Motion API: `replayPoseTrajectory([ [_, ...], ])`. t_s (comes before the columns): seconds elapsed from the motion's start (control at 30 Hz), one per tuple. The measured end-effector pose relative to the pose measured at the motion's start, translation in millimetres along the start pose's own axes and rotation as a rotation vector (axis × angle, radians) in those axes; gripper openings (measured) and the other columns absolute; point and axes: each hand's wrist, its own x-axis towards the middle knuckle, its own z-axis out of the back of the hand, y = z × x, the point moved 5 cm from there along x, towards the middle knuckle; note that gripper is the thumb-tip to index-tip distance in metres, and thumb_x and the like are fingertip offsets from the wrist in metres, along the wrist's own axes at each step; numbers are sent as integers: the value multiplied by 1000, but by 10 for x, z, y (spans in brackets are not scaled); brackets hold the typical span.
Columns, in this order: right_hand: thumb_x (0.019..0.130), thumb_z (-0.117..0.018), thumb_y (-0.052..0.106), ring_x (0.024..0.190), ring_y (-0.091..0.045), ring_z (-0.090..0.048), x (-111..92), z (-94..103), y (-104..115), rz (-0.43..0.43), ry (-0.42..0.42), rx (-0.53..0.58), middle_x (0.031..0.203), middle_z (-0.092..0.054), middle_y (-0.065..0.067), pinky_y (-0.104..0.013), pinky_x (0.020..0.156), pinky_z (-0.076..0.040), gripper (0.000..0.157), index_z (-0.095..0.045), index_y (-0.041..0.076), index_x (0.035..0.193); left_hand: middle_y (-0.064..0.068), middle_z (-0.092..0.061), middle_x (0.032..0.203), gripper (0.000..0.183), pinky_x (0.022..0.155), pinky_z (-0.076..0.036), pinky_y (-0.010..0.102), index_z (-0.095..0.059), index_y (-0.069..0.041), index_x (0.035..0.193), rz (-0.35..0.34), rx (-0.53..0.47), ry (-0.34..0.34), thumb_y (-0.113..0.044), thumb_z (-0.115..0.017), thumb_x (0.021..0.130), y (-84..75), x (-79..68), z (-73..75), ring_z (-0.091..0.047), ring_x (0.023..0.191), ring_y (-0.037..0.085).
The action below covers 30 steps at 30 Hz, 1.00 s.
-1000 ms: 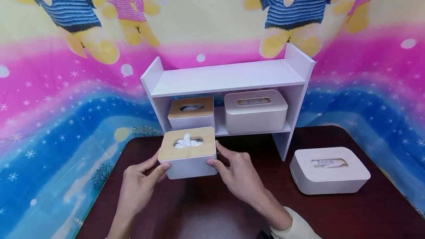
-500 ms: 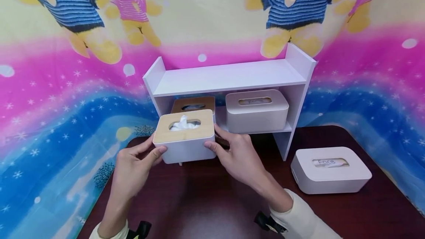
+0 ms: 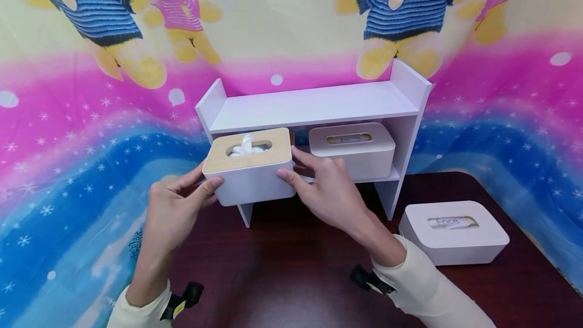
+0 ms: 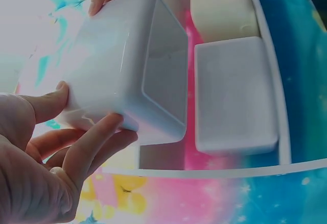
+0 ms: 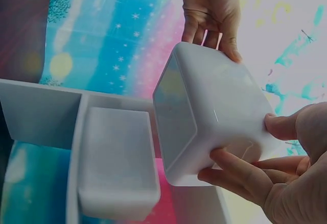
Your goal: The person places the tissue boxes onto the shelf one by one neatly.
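Note:
Both hands hold a white tissue box [image 3: 252, 183] with a pale wooden lid, a white tissue poking from its oval slot. It hangs in the air before the left part of the white shelf [image 3: 314, 108]. My left hand [image 3: 170, 209] grips its left side, thumb on the front; my right hand [image 3: 331, 194] grips the right side the same way. In the head view the held box covers nearly all of another wooden-lidded tissue box on the lower board; the left wrist view shows that box's white body [image 4: 235, 96] beyond the held one.
A cream tissue box [image 3: 352, 156] stands on the lower board's right part. Another cream tissue box [image 3: 455, 232], its slot showing "Face", lies on the dark table [image 3: 291, 272] at the right. A patterned cloth [image 3: 282, 29] hangs behind the shelf.
Both hands have raised the wooden-lidded tissue box and shifted it slightly left, from low in front of the shelf to the level of its opening. The tissue box behind is now mostly covered.

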Motion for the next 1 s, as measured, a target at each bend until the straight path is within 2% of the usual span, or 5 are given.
replayPoseTrajectory([
  [0.13,100,-79,33,117,-26,-78,90,75,90,17,-7,-4,135,-75,-14,-42,92,-66,64,-57,7,154,11,-68,147,53,79,-64,22,-64,-25,148,-44,-24,-12,-31,-80,98,-116,64,73,-77,105,-2],
  [0.23,99,-79,35,113,-22,-79,153,133,153,21,-17,-25,122,-81,-12,-38,84,-68,64,-58,8,154,12,-70,145,51,79,-64,23,-65,-24,147,-69,-40,-24,-30,-81,98,-198,113,122,-76,101,-6],
  [0.53,100,-78,36,113,-21,-79,295,247,276,19,-28,-62,140,-74,-9,-38,94,-66,64,-57,10,155,15,-74,137,50,79,-64,22,-66,-27,146,-99,-15,-45,-35,-79,98,-364,246,183,-77,101,-4],
  [0.77,101,-77,38,119,-24,-77,399,310,357,-10,-29,-70,144,-71,-11,-39,99,-64,67,-54,12,158,9,-74,140,51,81,-64,22,-66,-29,146,-108,-2,-53,-40,-78,98,-475,362,203,-78,114,11],
  [1.0,97,-82,34,124,-26,-75,542,382,441,-4,-27,-78,149,-67,-10,-42,101,-62,72,-52,15,159,11,-73,142,51,81,-63,21,-66,-27,147,-112,-3,-53,-43,-75,99,-568,504,247,-77,118,15],
])
